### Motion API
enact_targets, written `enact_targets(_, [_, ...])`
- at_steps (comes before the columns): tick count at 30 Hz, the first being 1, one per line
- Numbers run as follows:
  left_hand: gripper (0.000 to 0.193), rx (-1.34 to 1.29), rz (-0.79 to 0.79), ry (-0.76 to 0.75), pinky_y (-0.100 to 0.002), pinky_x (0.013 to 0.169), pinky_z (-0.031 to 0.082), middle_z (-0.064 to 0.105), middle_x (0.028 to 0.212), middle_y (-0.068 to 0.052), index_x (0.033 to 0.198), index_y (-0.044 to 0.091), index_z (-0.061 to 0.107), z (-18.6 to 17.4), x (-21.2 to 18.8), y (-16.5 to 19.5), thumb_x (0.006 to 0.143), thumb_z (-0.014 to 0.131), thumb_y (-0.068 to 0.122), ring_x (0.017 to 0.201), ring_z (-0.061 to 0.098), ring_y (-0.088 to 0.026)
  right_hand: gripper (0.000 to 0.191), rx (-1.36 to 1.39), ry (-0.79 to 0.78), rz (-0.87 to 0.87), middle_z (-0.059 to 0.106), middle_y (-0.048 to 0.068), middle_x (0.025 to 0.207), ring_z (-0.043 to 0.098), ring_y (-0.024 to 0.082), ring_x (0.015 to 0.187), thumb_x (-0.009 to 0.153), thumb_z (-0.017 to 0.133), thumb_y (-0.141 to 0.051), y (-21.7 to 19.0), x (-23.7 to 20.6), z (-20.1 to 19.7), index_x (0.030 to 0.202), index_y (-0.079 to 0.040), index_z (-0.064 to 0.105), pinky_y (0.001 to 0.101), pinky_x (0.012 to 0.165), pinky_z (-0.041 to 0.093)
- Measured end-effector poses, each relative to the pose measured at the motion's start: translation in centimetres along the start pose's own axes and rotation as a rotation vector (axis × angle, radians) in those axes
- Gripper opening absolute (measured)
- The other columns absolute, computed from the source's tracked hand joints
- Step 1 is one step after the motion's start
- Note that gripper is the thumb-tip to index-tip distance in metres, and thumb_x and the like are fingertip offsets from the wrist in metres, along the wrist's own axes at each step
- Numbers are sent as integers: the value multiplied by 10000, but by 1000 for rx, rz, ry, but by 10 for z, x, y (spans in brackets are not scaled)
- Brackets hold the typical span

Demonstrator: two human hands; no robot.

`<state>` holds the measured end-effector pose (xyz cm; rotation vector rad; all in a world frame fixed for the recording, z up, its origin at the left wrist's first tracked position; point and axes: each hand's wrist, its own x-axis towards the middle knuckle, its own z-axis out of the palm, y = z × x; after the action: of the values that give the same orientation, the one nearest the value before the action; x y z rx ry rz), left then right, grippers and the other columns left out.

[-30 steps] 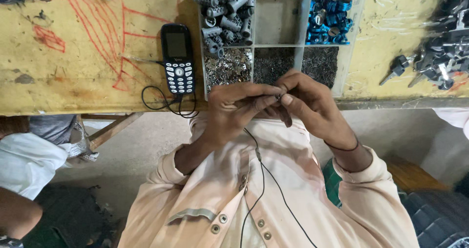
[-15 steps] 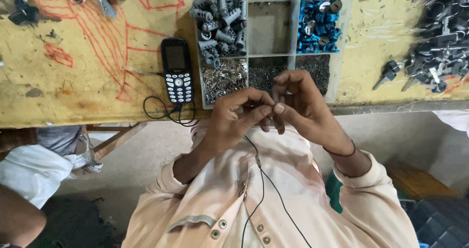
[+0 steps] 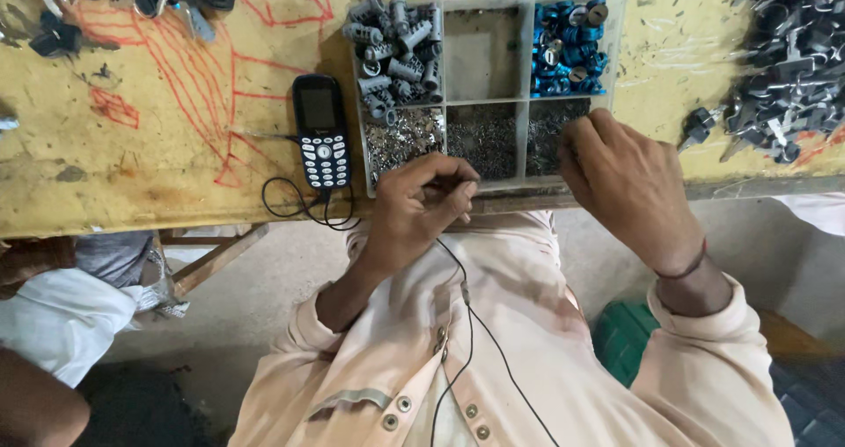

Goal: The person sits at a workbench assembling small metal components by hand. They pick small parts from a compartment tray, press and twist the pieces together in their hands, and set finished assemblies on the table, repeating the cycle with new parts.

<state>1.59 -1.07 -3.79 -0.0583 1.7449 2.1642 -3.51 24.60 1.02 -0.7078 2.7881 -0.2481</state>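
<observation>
Left hand (image 3: pixel 421 202): at the bench (image 3: pixel 132 148) edge, fingertips pinched on something too small to identify.
Right hand (image 3: pixel 620 183): fingers curled into the tray's (image 3: pixel 488 84) lower right compartment of fine dark parts (image 3: pixel 554 130); a grasp cannot be confirmed.
Tray: on the bench, beside the phone (image 3: pixel 321 130).
Technique: judged best with a light fingertip pick, one part only.

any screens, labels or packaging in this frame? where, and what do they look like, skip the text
Keypad phone: flat on the yellow bench, left of the parts tray; dark slim body, small dark blank screen, pale keys below, black cable at its bottom end.
No packages, labels or signs that I can make out.
</observation>
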Motion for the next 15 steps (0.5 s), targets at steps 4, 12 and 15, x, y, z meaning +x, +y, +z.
enact_targets(4, [139,63,46,-35,-223,710,618,696,974,-41,1077,-14,701,0,1,0,981,714,86,806,711,-76,182,-43,-30,28,574,89,960,655,288,861,960,710,-247,-1,3,9,994,-93,618,437,658,500])
enact_targets(12, [110,134,73,-83,-218,692,597,699,954,-42,1041,-12,715,-2,2,3,972,729,72,794,699,-61,137,30,34,22,590,72,939,660,285,825,956,738,-219,-2,3,5,1010,-112,672,429,648,502])
enact_targets(15, [113,113,72,-68,-220,691,599,698,956,-42,1046,-14,715,-1,2,3,971,728,70,792,699,-62,132,157,146,95,617,64,932,659,284,774,935,794,-196,-2,1,8,980,-118,698,412,640,504])
